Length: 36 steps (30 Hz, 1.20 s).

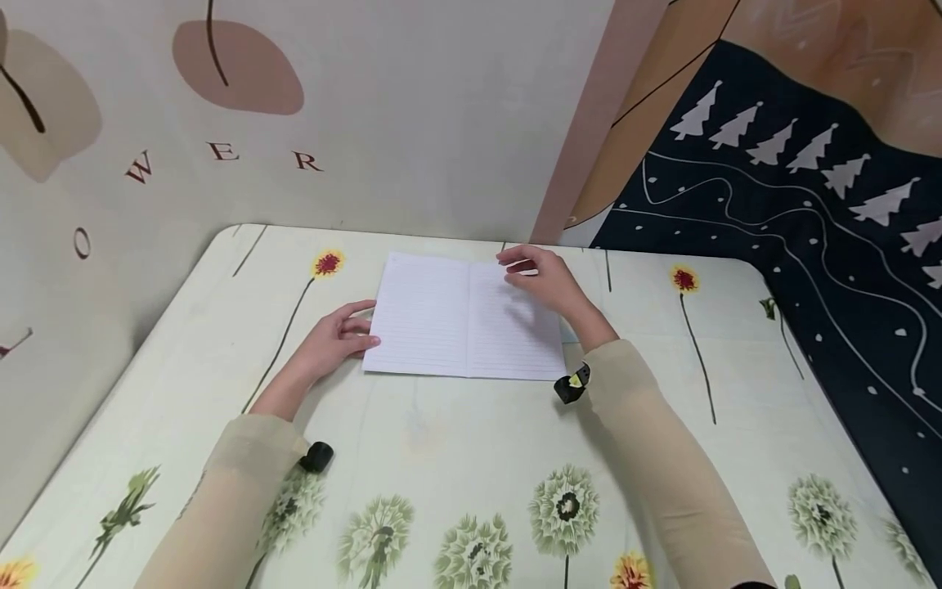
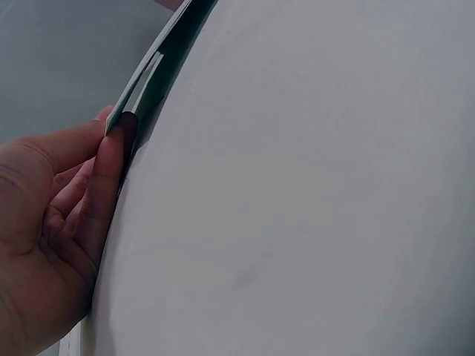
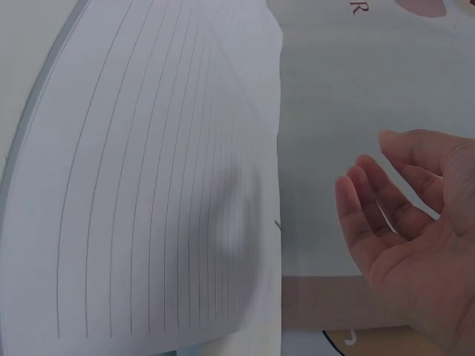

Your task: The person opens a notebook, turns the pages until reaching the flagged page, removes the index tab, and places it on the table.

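An open notebook (image 1: 418, 315) with blank ruled pages lies on the table in the head view. At its left edge is my left hand (image 1: 329, 343). The left wrist view shows the thumb and fingers of that hand (image 2: 59, 200) pinching the edge of the notebook (image 2: 154, 85), whose underside looks dark green. My right hand (image 1: 546, 282) hovers over the upper part of the right page, casting a shadow. In the right wrist view this hand (image 3: 419, 230) has loosely bent fingers, holds nothing and is apart from the ruled page (image 3: 141, 185).
A pale cloth printed with flowers and dandelions covers the table (image 1: 412, 433). Behind it rises a light wall (image 1: 412, 123) with letters and leaf shapes. Dark fabric with white trees (image 1: 736, 188) hangs along the right side. Small black devices sit at both wrists.
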Tool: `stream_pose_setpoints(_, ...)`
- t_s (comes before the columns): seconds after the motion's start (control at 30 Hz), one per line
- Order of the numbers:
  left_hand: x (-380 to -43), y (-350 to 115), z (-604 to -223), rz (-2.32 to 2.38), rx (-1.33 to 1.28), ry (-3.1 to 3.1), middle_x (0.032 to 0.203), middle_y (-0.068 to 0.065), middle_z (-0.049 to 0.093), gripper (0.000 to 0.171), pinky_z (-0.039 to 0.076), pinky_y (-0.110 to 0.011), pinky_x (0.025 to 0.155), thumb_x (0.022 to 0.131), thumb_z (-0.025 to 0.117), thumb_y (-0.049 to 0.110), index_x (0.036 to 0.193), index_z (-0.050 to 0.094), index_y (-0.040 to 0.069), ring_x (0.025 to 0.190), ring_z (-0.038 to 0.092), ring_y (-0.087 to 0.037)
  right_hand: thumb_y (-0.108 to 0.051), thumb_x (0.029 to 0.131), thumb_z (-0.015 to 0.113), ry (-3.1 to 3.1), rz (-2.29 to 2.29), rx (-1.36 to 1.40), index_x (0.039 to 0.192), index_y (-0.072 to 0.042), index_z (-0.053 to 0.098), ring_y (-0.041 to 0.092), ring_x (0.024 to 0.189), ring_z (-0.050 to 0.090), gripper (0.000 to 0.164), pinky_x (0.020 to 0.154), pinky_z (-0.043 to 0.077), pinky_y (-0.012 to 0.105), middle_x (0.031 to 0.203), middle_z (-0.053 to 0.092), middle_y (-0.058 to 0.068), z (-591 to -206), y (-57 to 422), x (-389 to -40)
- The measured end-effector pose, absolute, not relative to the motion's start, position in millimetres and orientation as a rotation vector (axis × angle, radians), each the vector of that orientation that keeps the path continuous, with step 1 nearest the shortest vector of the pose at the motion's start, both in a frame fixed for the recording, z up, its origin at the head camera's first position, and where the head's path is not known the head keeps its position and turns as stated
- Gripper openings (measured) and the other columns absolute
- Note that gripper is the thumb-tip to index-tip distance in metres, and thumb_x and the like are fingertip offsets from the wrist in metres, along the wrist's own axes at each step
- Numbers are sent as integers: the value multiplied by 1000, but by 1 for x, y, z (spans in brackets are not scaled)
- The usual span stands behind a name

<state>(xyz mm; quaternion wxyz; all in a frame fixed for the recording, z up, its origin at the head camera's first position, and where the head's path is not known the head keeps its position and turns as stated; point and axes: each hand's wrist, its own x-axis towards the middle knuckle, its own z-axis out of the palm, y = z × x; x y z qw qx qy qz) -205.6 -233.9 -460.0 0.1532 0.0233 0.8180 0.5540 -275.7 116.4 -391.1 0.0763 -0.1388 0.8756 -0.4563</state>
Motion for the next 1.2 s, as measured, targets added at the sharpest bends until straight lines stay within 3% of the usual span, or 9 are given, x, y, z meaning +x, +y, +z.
stream_pose_setpoints(1.2,-205,-234,-460,1571,44,2351,126,-23,62,68,56,-16,77,96,66,11,156,33,13,87,64,3,-10,98,63,2677,-1423,-241,135,-7,58,32,135,51,38,113,43,44,142,55,14,-402,151,-284)
